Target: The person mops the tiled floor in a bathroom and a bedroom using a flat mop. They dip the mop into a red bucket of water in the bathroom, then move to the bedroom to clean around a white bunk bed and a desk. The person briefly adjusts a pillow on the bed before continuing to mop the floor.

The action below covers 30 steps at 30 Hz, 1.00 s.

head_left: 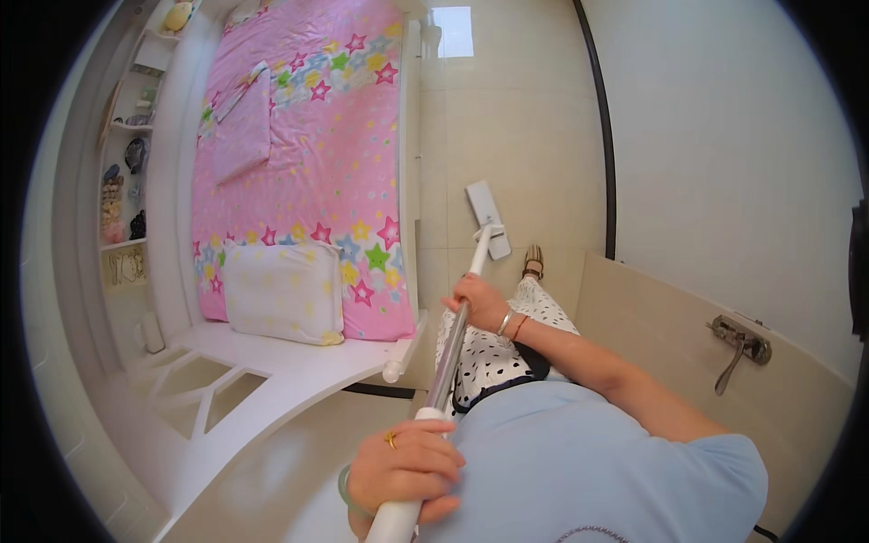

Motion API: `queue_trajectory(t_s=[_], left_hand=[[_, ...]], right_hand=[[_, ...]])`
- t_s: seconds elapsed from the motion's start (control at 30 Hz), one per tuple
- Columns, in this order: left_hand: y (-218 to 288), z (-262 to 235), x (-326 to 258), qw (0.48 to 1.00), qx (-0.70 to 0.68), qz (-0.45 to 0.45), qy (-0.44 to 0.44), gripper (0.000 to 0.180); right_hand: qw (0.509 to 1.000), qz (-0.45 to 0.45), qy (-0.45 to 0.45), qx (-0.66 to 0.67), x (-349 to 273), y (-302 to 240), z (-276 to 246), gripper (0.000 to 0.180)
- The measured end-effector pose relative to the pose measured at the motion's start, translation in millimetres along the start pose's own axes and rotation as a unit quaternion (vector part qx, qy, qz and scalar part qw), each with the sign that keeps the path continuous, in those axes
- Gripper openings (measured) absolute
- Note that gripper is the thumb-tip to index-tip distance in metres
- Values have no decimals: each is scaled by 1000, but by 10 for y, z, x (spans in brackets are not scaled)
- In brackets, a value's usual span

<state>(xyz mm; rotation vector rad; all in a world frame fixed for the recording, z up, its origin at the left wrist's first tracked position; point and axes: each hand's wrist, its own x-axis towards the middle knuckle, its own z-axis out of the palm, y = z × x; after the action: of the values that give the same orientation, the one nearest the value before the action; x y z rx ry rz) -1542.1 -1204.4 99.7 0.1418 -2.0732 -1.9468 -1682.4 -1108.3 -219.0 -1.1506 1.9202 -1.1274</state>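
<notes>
A flat mop runs from the lower edge up to the tiled floor. Its white, rectangular mop head lies flat on the tiles between the bed and the wall. My left hand is wrapped round the thick white upper grip, close to my body. Further down, my right hand closes round the lower part of the silver-and-white mop handle. A foot in a sandal stands just to the right of the mop head.
On the left is a bed with pink star-patterned bedding and a pale pillow. Its white curved end frame reaches toward me. At right stands a door with a metal handle. Shelves hold small items.
</notes>
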Motion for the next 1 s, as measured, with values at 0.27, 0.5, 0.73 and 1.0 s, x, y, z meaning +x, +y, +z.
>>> queue_trajectory(t_s=[0.27,0.5,0.73,1.0], left_hand=[[-390,527,391,995,-44,71,51,29],[-961,1035,977,997,-5,59,46,25],[-1118,1531,1584,989,-96,113,-20,25],[-1471,2194,2193,982,-10,177,-71,27]], right_hand=[[993,-9,112,-46,97,498,-1027,27],[974,-1,202,-99,-60,970,-1801,27],[945,40,293,-140,-128,1257,-2063,16],[944,76,315,-60,21,1957,-2719,12]])
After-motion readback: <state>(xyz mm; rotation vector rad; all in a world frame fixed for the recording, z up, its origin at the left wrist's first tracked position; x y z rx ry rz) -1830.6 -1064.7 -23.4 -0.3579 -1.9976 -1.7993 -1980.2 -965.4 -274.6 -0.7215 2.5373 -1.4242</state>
